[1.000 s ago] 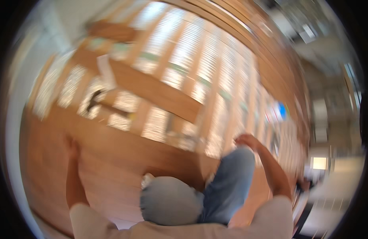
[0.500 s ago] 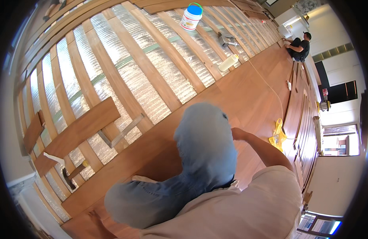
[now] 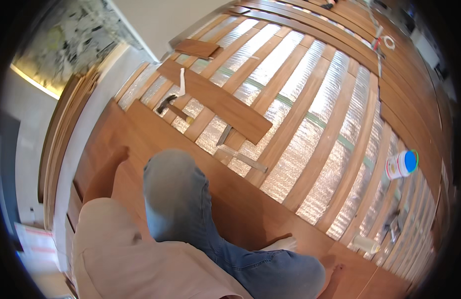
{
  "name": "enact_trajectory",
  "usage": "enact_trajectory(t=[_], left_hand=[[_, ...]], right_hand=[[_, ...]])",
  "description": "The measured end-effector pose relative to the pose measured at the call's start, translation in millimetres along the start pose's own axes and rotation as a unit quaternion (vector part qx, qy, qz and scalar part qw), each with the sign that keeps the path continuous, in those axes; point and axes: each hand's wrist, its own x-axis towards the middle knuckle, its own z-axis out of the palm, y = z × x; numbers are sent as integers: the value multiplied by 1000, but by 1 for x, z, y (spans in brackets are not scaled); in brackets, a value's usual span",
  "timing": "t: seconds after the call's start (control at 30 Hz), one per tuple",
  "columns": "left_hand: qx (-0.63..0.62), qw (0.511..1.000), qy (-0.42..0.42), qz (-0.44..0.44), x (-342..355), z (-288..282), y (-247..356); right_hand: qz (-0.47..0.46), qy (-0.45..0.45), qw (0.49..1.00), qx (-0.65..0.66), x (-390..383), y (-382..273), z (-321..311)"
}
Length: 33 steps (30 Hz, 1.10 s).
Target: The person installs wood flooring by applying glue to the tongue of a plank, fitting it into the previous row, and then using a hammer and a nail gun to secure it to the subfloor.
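My left hand [image 3: 121,153] rests low over the laid wooden floor [image 3: 260,204], left of my bent knee. Its fingers look curled in, with nothing seen in them. Past my other knee, only part of my right hand [image 3: 338,269] shows near the floorboards, its fingers too small and blurred to read. Ahead, a loose plank [image 3: 218,102] lies across the battens. Beside it are a hammer [image 3: 178,112], a white strip [image 3: 182,82] and a metal square [image 3: 248,159]. Neither hand touches these.
Wooden battens [image 3: 310,164] run over silver foil. To the right stand a white bucket [image 3: 397,165] with a blue lid, a pale bottle [image 3: 366,244] and a grey metal tool [image 3: 393,228]. Boards [image 3: 66,149] lean at the left wall. A shorter plank [image 3: 196,48] lies farther off.
My view has swung left, bringing the leaning boards and patterned panel in; the other person has left the view. The hammer, plank and square lie as before. My left arm now shows more fully.
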Motion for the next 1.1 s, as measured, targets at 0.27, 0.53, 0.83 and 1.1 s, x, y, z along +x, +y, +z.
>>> enact_trajectory(t=[0.27, 0.53, 0.83, 1.1], left_hand=[[-171, 978, -110, 42, -56, 86, 242], [-198, 965, -171, -18, -101, 174, 317], [-141, 968, -188, -93, -214, 112, 287], [-98, 959, -243, -109, -239, 69, 290]], right_hand=[[-88, 103, 955, -263, 137, 16, -107], [-96, 212, 958, -168, 216, -7, -156], [-120, 139, 973, -141, 385, 36, -190], [-119, 113, 956, -245, 414, 42, -211]])
